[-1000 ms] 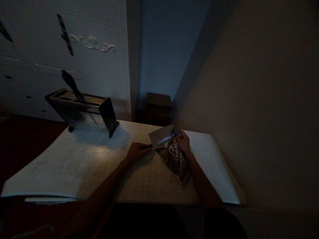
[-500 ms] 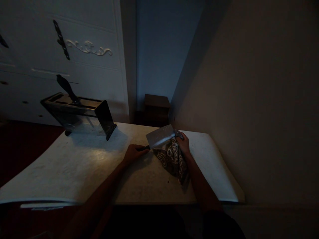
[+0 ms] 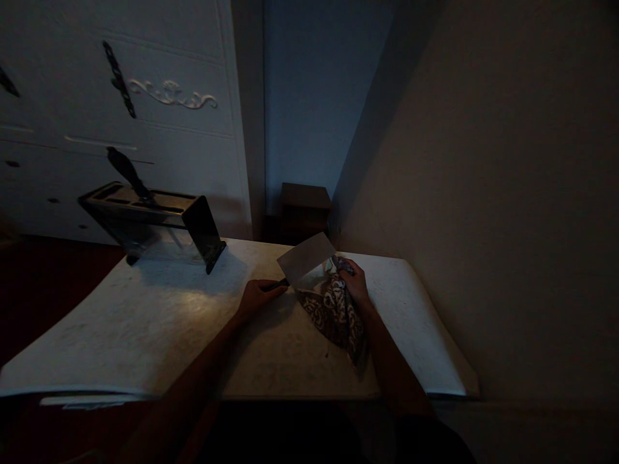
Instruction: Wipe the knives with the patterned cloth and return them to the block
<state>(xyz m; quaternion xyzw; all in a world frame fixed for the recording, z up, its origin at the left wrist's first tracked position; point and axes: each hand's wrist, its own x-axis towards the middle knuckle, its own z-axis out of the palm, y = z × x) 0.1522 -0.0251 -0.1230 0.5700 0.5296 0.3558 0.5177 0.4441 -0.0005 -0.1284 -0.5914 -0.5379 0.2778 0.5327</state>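
Note:
A cleaver (image 3: 307, 259) with a broad, pale blade is held above the table by its dark handle. My left hand (image 3: 258, 298) is closed around that handle. A brown-and-white patterned cloth (image 3: 331, 312) hangs in folds from my right hand (image 3: 354, 280), which is closed on its upper end. The bunched cloth lies against the lower right edge of the blade, and its loose part droops towards the table. The fingertips of my right hand are partly hidden by the cloth.
On the left of the pale-covered table (image 3: 193, 348) stands a knife block (image 3: 198, 225) with clear sides, one black-handled knife (image 3: 126, 171) in it. Behind are a white cabinet (image 3: 193, 148) and a small brown box-like piece (image 3: 305, 195). A wall (image 3: 483, 225) rises on the right.
The cleaver's blade has tilted and risen slightly, and its sheen has dulled. The cloth has slid a little off the blade towards its lower right edge. Both hands keep their hold.

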